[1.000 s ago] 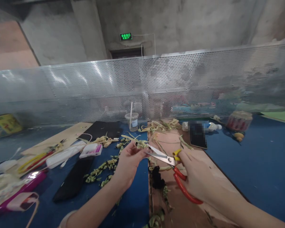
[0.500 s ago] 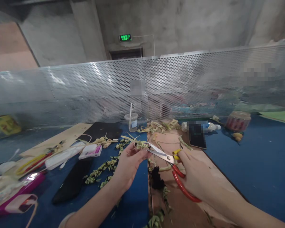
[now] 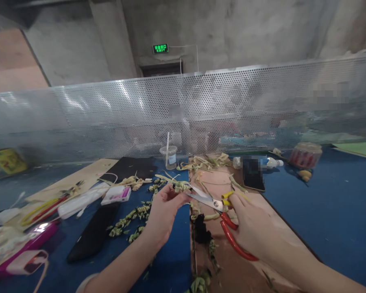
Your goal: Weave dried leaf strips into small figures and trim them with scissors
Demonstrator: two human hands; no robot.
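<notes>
My left hand (image 3: 167,207) pinches a small knotted piece of pale green strips (image 3: 181,186) with a dark part beside the fingertips. My right hand (image 3: 251,224) grips a pair of scissors (image 3: 207,200) with red and yellow handles. The blades are parted and point left, with their tips at the right end of the piece. Exactly what lies between the blades is too small to tell. Several similar green-and-black knotted strands (image 3: 131,219) lie on the blue surface left of my left hand. Under the scissors, a black clump (image 3: 202,230) rests on the brown board (image 3: 232,268).
Loose dry strips (image 3: 209,162) lie at the board's far end. Behind them rises a perforated metal screen (image 3: 232,106). A plastic cup with a straw (image 3: 170,158), a bottle (image 3: 274,163) and a phone (image 3: 253,177) stand or lie nearby. On the left are a black case (image 3: 93,234) and pliers (image 3: 49,207).
The left hand and the piece have shifted very slightly left. The scissor tips have also moved slightly left, with both hands keeping their grips.
</notes>
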